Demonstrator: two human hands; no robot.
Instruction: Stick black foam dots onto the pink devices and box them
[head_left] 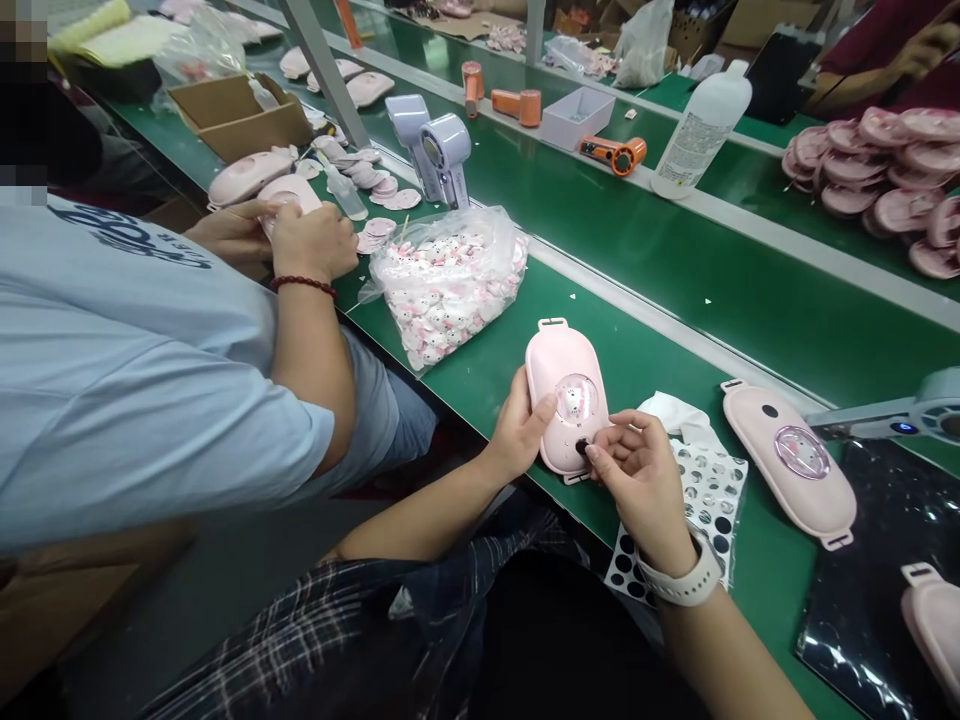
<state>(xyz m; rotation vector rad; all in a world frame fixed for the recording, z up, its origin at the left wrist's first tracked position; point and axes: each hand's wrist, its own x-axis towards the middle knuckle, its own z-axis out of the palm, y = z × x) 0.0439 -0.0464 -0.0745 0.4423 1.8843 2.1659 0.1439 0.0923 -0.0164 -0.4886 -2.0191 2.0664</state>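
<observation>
My left hand (519, 428) grips the left edge of a pink oval casing (565, 395) with a round clear window showing a small cartoon figure. My right hand (637, 475), with a white watch on its wrist, presses a small dark dot onto the lower part of that casing with thumb and forefinger. The casing rests tilted at the near edge of the green bench (660, 270). Under my right wrist lies a sticker sheet (712, 500) of round dark and silvery dots. A white cloth (675, 412) sits just behind it.
A second pink casing (787, 462) lies to the right, a third (934, 620) on a black mat (885, 560). A clear bag of small figures (446, 285) sits left of my hands. A co-worker in a light blue shirt (135, 370) handles another casing. Orange and lilac fans and a white bottle (701, 130) stand beyond.
</observation>
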